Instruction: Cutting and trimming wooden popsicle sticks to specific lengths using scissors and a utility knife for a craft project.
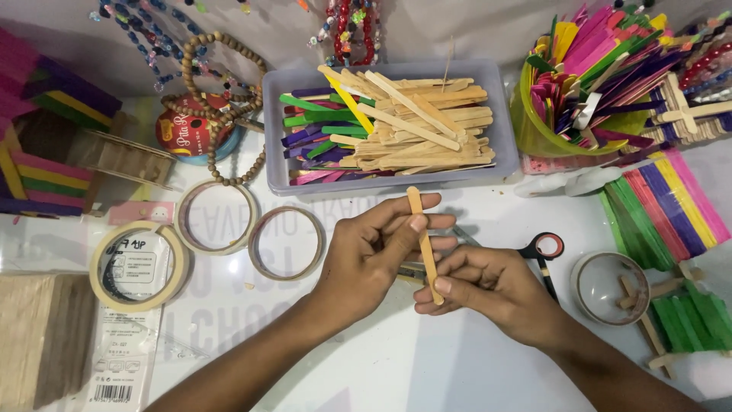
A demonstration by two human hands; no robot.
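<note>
A plain wooden craft stick (pixel 422 236) stands almost upright over the white table, held between both hands. My left hand (pixel 370 255) pinches its upper half with thumb and fingers. My right hand (pixel 488 286) grips the lower end, thumb pressed near the bottom tip. Just beyond the hands sits a grey tray (pixel 503 114) heaped with plain and coloured craft sticks.
Three tape rings (pixel 286 243) lie at the left, one on a clear packet. Scissors (pixel 543 252) rest right of my hands beside a small clear cup (pixel 602 288). A green tub of coloured sticks (pixel 534 126), flat stick panels (pixel 663 202) and bead strings (pixel 221 99) surround the space.
</note>
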